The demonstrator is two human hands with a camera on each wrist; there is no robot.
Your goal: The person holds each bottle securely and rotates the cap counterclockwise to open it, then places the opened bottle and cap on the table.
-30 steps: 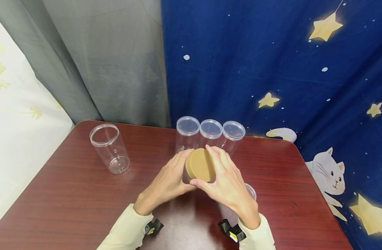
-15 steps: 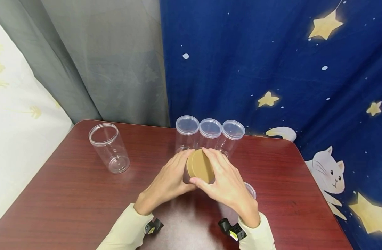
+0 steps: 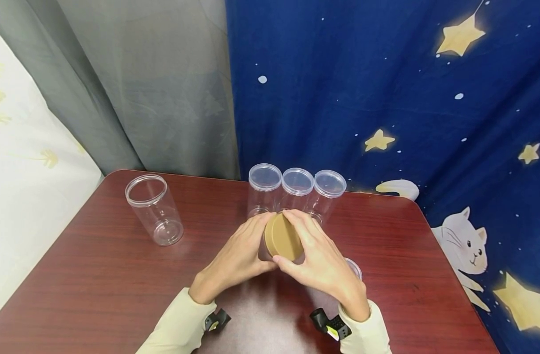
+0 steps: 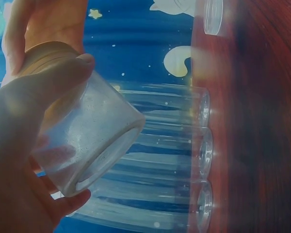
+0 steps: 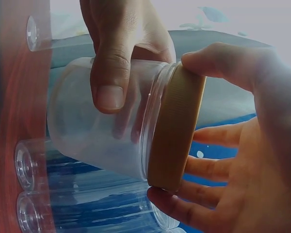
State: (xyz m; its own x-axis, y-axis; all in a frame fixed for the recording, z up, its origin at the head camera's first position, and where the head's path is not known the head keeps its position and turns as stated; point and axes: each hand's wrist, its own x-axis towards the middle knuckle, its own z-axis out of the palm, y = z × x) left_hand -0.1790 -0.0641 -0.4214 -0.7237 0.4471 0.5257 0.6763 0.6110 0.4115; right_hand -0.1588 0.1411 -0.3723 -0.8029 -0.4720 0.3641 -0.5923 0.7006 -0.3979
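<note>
Left hand (image 3: 240, 251): fingers curled round cylindrical clear-plastic jar (image 5: 80, 116). Right hand (image 3: 319, 256): pinching ribbed, round tan lid (image 5: 176, 128) on jar's mouth.

this is an indoor spot backed by fabric, more like a curtained corner of a room than a workshop; whether it is a home or a studio cannot be told. a plain grey cloth curtain (image 3: 172, 88) hangs beside a deep blue cloth curtain (image 3: 305, 123) with a nursery-like print of yellow five-pointed stars (image 3: 461, 39) and a white cartoon cat (image 3: 466, 243), behind a red-brown, wood-grained table (image 3: 97, 285) with rounded corners.
</note>
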